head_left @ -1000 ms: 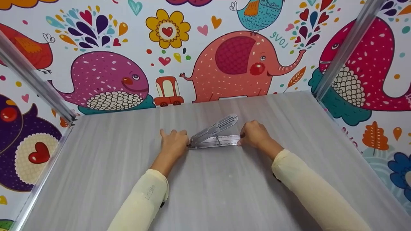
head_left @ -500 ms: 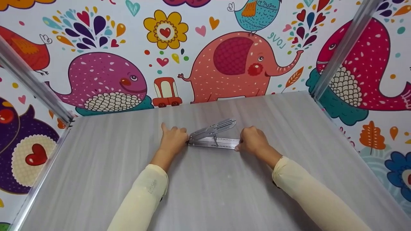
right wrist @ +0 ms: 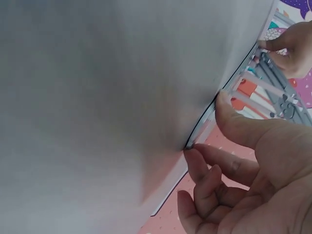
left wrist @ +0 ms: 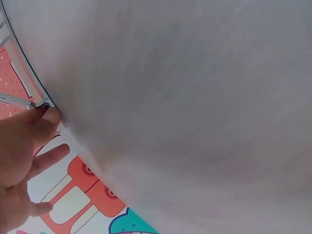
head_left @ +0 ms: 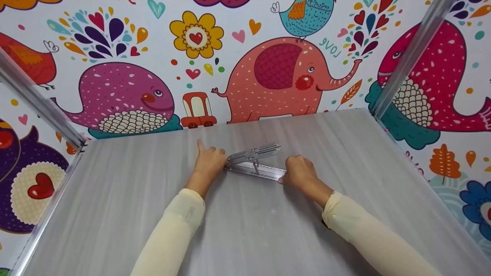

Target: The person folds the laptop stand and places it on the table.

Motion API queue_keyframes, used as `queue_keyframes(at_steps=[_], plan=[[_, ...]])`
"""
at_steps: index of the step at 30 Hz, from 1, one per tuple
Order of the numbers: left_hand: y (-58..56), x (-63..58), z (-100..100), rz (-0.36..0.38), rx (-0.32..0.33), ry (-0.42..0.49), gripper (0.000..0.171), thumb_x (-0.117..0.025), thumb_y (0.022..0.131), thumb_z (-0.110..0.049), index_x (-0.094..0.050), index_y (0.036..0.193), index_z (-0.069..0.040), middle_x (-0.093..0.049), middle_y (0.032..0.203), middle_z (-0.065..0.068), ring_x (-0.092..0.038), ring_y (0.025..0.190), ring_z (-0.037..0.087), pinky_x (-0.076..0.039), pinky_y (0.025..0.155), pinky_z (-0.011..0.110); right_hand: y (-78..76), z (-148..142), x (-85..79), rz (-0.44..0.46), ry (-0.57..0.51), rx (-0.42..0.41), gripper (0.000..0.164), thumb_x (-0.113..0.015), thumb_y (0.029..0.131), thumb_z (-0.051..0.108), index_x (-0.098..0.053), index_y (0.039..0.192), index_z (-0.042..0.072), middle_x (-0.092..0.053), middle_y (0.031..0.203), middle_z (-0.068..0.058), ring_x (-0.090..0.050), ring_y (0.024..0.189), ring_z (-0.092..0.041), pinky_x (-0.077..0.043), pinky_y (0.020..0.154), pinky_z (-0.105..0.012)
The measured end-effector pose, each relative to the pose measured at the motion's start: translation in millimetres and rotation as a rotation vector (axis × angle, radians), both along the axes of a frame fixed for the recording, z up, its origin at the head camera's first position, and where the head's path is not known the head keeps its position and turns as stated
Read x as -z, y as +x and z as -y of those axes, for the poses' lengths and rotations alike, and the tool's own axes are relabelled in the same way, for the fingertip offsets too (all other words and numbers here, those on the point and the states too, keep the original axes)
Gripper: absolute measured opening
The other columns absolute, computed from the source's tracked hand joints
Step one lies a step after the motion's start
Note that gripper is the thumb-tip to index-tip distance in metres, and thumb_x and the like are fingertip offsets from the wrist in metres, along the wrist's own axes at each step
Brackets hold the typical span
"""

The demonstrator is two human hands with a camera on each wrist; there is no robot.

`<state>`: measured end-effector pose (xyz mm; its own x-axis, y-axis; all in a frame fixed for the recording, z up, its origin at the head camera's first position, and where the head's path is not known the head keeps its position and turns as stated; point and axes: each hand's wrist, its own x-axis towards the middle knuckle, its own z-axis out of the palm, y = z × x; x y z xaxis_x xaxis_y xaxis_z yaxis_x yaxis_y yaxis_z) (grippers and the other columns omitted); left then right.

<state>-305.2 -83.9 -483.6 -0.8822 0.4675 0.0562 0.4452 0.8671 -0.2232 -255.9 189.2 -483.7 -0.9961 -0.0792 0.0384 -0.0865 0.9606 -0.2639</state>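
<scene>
A silver folding stand (head_left: 254, 155) lies across the middle of the table, with a slotted grey upper plate hinged at its left end and raised at an angle. A small prop leg stands between that plate and the notched base (head_left: 268, 173). My left hand (head_left: 209, 163) pinches the hinge end, one finger sticking out away from the stand. The base's right end is pinched between thumb and fingers of my right hand (head_left: 301, 172). In the right wrist view the thumb lies along the edge of the base, and my left hand (right wrist: 292, 46) shows at the far end.
The wood-grain table (head_left: 245, 234) ends at a back wall (head_left: 264, 23) printed with cartoon animals. Metal posts (head_left: 412, 57) rise at both back corners, and printed side walls flank the table.
The base's right end has swung toward the person, along with my right hand. The upper plate has turned the same way. My left hand has shifted slightly away, its outstretched finger straighter.
</scene>
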Motion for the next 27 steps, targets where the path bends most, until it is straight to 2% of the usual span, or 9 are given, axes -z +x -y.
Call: queue_keyframes(at_steps=[7,15,20,23,27], plan=[[-2.5,0.4,0,-0.022,0.005,-0.055,0.019,-0.066,0.097,-0.005,-0.078,0.112,-0.009,-0.076,0.109,0.009,-0.071,0.104,0.033,-0.028,0.110,0.077,2.6,4,2.3,0.003,0.009,0.010,0.044,-0.099,0.060,0.033,-0.071,0.075,0.002,-0.069,0.072,-0.014,-0.056,0.060,-0.026,-0.054,0.063,-0.050],[-1.6,3.3,-1,-0.021,-0.030,-0.036,0.019,-0.069,0.096,-0.008,-0.078,0.113,-0.010,-0.075,0.110,0.008,-0.070,0.105,0.032,-0.028,0.110,0.077,3.1,0,3.3,-0.010,0.005,-0.008,0.044,-0.098,0.060,0.036,-0.070,0.072,0.005,-0.067,0.068,-0.011,-0.055,0.059,-0.024,-0.053,0.061,-0.050],[-1.5,5.2,-2,-0.037,-0.045,0.013,0.018,-0.066,0.097,-0.006,-0.079,0.110,-0.009,-0.076,0.107,0.010,-0.070,0.104,0.033,-0.028,0.108,0.079,3.2,-5,0.9,0.035,-0.014,-0.015,0.040,-0.097,0.062,0.038,-0.070,0.066,0.009,-0.063,0.060,-0.004,-0.048,0.057,-0.019,-0.045,0.054,-0.043],[-0.5,7.0,-2,-0.037,-0.068,0.073,0.018,-0.064,0.098,-0.007,-0.080,0.108,-0.009,-0.077,0.103,0.011,-0.070,0.103,0.033,-0.029,0.107,0.079,3.3,-8,-0.5,0.064,-0.033,-0.018,0.038,-0.096,0.064,0.039,-0.072,0.069,0.010,-0.064,0.061,-0.002,-0.050,0.057,-0.019,-0.043,0.054,-0.040],[3.8,5.8,-1,0.041,-0.121,0.214,0.019,-0.069,0.097,-0.012,-0.079,0.112,-0.012,-0.076,0.107,0.011,-0.068,0.107,0.033,-0.029,0.107,0.080,2.4,-15,1.7,0.086,-0.074,-0.051,0.040,-0.095,0.067,0.040,-0.075,0.081,0.008,-0.068,0.072,-0.003,-0.056,0.065,-0.020,-0.045,0.059,-0.040]])
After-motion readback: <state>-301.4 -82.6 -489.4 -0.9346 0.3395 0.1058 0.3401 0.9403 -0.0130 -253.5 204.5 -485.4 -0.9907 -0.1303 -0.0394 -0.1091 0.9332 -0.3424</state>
